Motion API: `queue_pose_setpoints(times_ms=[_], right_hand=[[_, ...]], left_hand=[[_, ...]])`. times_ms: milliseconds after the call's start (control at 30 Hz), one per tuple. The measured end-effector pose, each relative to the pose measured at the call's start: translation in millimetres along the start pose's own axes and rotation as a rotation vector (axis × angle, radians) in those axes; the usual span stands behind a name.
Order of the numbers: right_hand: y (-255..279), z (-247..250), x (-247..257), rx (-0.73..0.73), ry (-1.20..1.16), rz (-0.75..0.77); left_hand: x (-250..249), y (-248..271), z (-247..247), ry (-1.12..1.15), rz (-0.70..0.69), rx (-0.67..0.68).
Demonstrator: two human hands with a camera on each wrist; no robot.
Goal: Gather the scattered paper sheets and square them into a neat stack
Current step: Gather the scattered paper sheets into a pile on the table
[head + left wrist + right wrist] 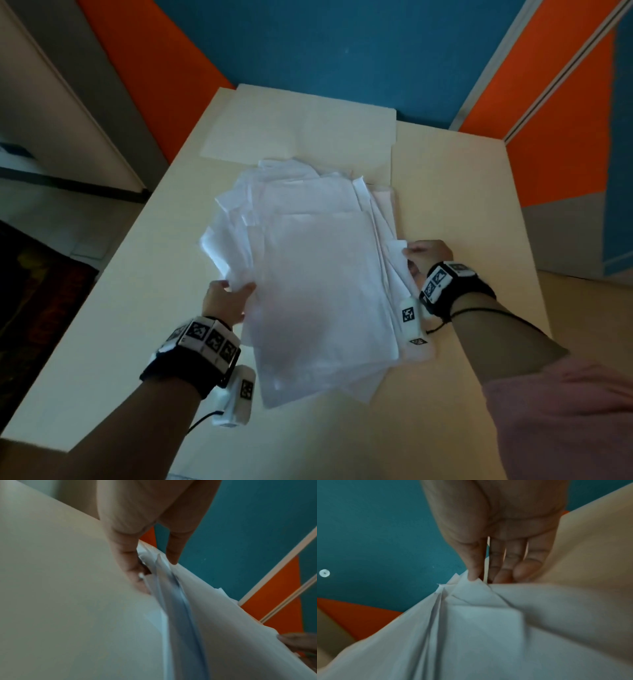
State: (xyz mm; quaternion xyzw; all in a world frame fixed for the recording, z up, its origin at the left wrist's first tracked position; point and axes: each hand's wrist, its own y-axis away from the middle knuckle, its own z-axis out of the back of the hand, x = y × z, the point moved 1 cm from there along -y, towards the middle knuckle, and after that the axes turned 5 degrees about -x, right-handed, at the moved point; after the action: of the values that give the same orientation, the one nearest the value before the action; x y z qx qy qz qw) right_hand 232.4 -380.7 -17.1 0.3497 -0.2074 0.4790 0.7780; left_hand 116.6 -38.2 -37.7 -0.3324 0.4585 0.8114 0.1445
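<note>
A loose, uneven pile of white paper sheets (pixel 315 274) lies in the middle of the cream table (pixel 462 192), corners sticking out at several angles. My left hand (pixel 229 298) holds the pile's left edge, thumb on top and fingers under the sheets (pixel 171 601). My right hand (pixel 424 255) grips the right edge, its thumb pressing a sheet corner (pixel 471 588) and the fingers behind the paper. In both wrist views the sheets fan apart in layers between thumb and fingers.
Two flat white sheets (pixel 301 126) lie side by side at the table's far edge, beyond the pile. Blue and orange wall panels (pixel 342 51) stand behind the table. The floor drops away on the left and right of the table.
</note>
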Motion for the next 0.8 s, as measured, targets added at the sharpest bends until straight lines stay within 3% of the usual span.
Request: queue_pose_setpoints(times_ms=[100, 300, 433, 533, 667, 800], right_hand=[[12.1, -0.3, -5.3, -0.114, 0.036, 0.156], [21.9, -10.1, 6.6, -0.075, 0.218, 0.333], [17.8, -1.6, 1.5, -0.2, 0.147, 0.219], [21.6, 18.2, -12.1, -0.302, 0.058, 0.004], [29.0, 22.9, -38.1, -0.267, -0.061, -0.236], [51.8, -4.1, -46.6, -0.083, -0.074, -0.167]], left_hand=[[2.6, -6.8, -0.8, 0.02, 0.007, -0.06], [3.5, 4.4, -7.4, -0.191, -0.166, -0.226], [10.2, -0.8, -6.4, -0.073, -0.092, -0.242], [8.8, 2.1, -6.8, -0.071, -0.071, -0.236], [4.9, 10.2, -10.5, -0.086, -0.102, -0.274], [0.8, 16.7, -12.9, -0.131, -0.116, -0.286]])
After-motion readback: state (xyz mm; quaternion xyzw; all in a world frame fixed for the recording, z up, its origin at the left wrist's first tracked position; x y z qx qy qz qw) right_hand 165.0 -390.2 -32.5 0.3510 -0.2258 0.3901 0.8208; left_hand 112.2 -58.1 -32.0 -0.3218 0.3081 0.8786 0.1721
